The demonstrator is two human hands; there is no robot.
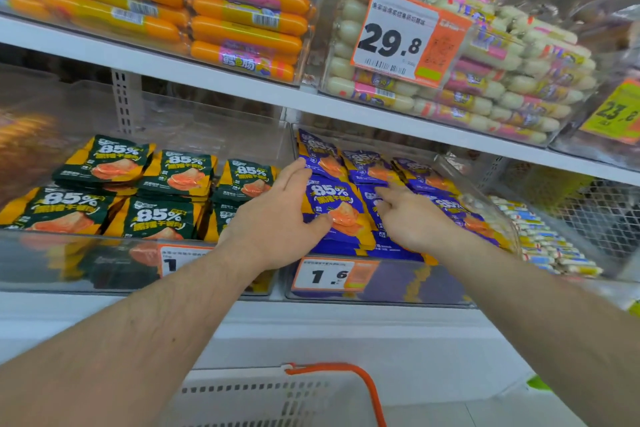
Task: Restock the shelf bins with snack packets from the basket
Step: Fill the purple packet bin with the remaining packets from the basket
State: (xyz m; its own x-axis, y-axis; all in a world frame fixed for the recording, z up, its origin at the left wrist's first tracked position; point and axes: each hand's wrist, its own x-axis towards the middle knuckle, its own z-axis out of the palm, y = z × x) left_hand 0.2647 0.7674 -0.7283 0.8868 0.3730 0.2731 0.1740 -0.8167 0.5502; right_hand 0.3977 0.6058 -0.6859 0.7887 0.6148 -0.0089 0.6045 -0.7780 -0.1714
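A clear shelf bin [377, 282] at middle right holds stacks of purple snack packets [332, 198]. My left hand [277, 215] lies flat on the left edge of that stack, fingers straight, thumb touching a packet's front. My right hand [412, 215] rests with straight fingers on the purple packets further right. Neither hand grips a packet. The neighbouring clear bin [69, 260] on the left holds green packets [156, 211] of the same kind. The white basket [256, 399] with an orange handle [367, 381] sits low at the bottom centre; its contents are hidden.
The shelf above carries bins of orange sausages [242, 24] and white sausages [485, 80] with a 29.8 price tag [405, 38]. To the right lies a bin of small stick snacks [547, 236] and a wire mesh basket [595, 211].
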